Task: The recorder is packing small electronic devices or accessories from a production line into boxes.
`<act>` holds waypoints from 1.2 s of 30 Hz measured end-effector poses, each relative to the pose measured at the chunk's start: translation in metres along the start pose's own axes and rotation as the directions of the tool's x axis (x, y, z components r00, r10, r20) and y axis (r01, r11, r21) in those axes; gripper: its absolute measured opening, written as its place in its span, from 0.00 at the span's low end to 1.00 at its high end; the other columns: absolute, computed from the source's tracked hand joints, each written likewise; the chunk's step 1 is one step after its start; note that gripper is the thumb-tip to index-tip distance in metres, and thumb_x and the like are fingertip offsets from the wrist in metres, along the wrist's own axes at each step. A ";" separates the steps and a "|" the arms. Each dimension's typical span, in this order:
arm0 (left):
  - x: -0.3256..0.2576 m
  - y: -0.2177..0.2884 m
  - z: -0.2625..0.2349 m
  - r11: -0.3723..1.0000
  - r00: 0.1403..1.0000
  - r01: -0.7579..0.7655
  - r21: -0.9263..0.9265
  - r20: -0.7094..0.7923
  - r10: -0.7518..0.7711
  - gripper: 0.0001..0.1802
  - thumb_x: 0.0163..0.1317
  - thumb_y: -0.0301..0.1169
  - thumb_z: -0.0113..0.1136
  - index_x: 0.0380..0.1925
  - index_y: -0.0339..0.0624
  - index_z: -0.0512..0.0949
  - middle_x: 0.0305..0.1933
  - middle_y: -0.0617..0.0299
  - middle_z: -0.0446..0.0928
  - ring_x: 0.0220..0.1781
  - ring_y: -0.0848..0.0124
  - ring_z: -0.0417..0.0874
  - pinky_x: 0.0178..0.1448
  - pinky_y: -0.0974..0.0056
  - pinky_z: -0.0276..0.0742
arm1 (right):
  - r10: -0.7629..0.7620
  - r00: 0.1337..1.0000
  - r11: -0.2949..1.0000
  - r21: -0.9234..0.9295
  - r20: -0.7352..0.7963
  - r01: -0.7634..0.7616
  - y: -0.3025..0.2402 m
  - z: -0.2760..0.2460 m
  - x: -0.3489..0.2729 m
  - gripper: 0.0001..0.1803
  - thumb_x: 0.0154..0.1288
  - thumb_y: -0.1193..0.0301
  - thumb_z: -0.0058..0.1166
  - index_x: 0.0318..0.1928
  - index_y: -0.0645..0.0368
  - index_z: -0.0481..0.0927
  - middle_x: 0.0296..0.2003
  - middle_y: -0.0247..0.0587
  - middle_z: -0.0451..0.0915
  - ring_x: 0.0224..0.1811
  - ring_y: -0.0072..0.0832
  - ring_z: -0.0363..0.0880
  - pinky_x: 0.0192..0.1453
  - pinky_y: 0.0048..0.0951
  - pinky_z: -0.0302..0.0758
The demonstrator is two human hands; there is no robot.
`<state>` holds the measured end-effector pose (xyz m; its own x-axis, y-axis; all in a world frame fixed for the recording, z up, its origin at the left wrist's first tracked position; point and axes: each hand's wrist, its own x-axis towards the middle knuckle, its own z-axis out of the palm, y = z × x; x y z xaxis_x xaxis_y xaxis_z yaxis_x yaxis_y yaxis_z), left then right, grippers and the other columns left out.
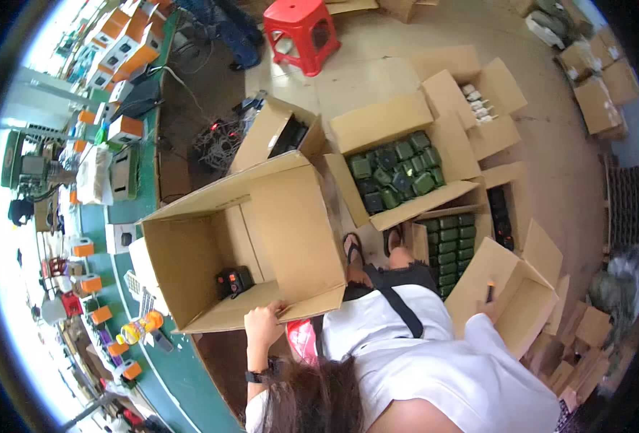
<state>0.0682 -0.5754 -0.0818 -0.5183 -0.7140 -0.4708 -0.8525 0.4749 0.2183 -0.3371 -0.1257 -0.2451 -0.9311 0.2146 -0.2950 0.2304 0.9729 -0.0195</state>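
Head view: I have the left hand (263,328) clamped over the near rim of the large carton (294,224); a black-and-orange device (234,282) lies inside it, toward the left. Well apart, the right hand (488,309) looks closed around a slim dark tool (490,291) with an orange end, at the smaller open carton (525,303); I cannot tell its exact kind. I judge the step to be steadying the large carton during packing. Next, I'd keep that rim firm and bring the right hand across.
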 end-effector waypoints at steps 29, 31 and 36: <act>0.675 0.367 -0.125 0.557 0.413 -0.830 -0.045 0.622 0.665 0.15 0.57 0.31 0.57 0.46 0.53 0.81 0.36 0.57 0.82 0.39 0.61 0.82 0.46 0.58 0.78 | 0.539 0.513 0.726 0.060 -0.668 -0.685 0.256 -0.243 -0.003 0.26 0.50 0.50 0.65 0.45 0.53 0.79 0.33 0.50 0.82 0.34 0.47 0.83 0.34 0.46 0.78; 0.655 0.336 -0.160 0.589 0.476 -0.808 0.009 0.600 0.643 0.16 0.57 0.30 0.57 0.46 0.53 0.81 0.36 0.57 0.82 0.39 0.60 0.82 0.47 0.58 0.78 | 0.756 0.443 0.464 -0.082 -0.483 -0.882 0.290 -0.292 0.043 0.20 0.60 0.50 0.56 0.40 0.52 0.82 0.37 0.42 0.84 0.40 0.39 0.85 0.38 0.40 0.81; 0.396 0.310 -0.017 0.667 0.558 -0.743 0.048 0.595 0.578 0.16 0.56 0.29 0.56 0.45 0.52 0.81 0.37 0.55 0.82 0.40 0.57 0.83 0.47 0.56 0.78 | 0.804 0.348 0.404 0.013 -0.483 -0.915 0.353 -0.311 0.056 0.14 0.66 0.62 0.46 0.42 0.53 0.82 0.43 0.47 0.83 0.47 0.44 0.83 0.46 0.44 0.80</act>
<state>-0.4023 -0.7195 -0.1858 -0.7417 0.1828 -0.6453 -0.1802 0.8724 0.4543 -0.3954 0.2565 0.0283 -0.2751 0.8981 0.3431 0.9485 0.1953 0.2493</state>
